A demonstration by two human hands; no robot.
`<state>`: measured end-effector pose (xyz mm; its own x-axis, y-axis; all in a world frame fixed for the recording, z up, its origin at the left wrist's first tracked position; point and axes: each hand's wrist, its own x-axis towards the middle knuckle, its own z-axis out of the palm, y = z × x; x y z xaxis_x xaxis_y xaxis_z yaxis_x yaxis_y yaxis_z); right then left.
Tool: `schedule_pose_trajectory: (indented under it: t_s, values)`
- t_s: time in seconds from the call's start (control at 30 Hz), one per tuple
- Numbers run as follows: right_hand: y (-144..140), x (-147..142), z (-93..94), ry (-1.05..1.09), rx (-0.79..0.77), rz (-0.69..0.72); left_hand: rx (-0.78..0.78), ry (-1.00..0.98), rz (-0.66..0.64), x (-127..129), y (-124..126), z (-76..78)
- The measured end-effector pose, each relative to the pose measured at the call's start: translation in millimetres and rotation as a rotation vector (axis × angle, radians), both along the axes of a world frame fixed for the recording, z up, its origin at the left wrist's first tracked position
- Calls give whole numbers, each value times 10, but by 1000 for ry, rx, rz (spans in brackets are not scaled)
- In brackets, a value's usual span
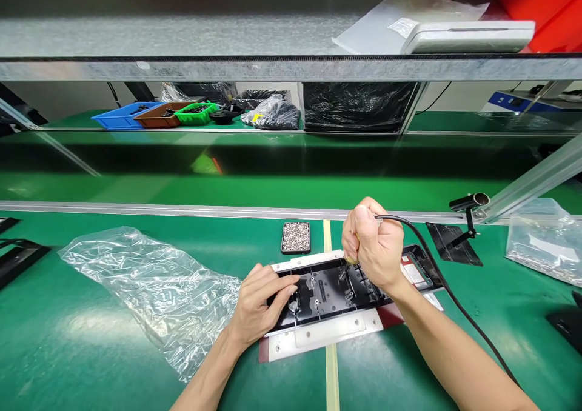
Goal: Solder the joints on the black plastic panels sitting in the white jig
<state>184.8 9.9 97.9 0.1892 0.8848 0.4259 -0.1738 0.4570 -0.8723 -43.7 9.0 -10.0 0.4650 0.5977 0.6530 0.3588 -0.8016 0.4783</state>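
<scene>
Black panel (334, 293) is seated in a white fixture (318, 333) on the green surface (91, 350), pinned flat by the left hand (261, 305); the right hand (375, 247) is fisted round a corded driver (352, 258), whose bit could slip and scratch if tilted

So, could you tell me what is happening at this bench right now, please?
A person is working on a long black panel that lies in a white fixture on the green bench. The left hand presses flat on the panel's left end, while the right hand grips a corded tool upright over its middle. A small tray of screws sits just behind, and a crumpled clear plastic bag lies to the left.
</scene>
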Motion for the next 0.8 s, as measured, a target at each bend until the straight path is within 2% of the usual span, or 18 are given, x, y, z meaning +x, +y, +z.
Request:
schedule_pose_trajectory:
  t_s: [0.8]
  values:
    - [16,49,-34,9,7,16,-5,-2,-2,23,3,-31]
